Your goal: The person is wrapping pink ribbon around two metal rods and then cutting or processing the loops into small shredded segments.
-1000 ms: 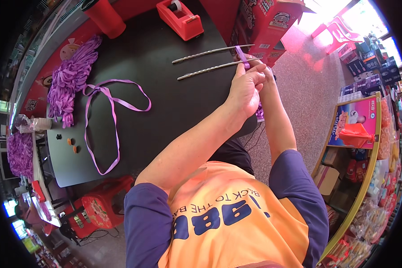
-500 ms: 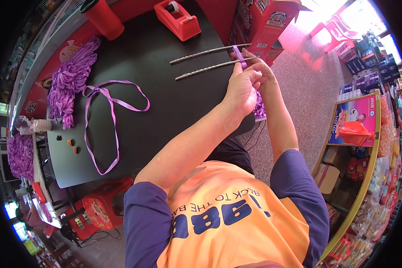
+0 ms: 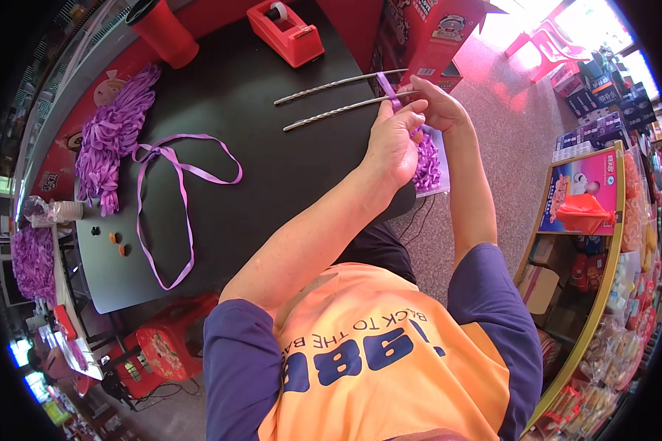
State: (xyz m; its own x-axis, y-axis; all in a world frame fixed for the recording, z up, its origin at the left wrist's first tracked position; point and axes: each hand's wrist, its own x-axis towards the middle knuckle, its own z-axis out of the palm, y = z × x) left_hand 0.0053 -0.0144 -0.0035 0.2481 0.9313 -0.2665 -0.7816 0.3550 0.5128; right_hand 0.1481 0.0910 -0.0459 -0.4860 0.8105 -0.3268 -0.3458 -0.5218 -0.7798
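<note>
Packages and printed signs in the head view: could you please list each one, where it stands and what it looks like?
Red cardboard box: far table edge, beyond both hands, red with cartoon print, flap open.
Display carton: top of the shelf at right, pink and blue, picture on front.
Dark boxes: floor at far right, stacked, navy.
Brown cartons: lower shelf, plain cardboard.
Red banner: far left, along the table, cartoon figures.

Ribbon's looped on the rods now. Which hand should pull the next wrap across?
Probably left. The left hand already pinches the purple ribbon where it crosses the two metal rods, while the right hand grips the rod ends and steadies them.
</note>
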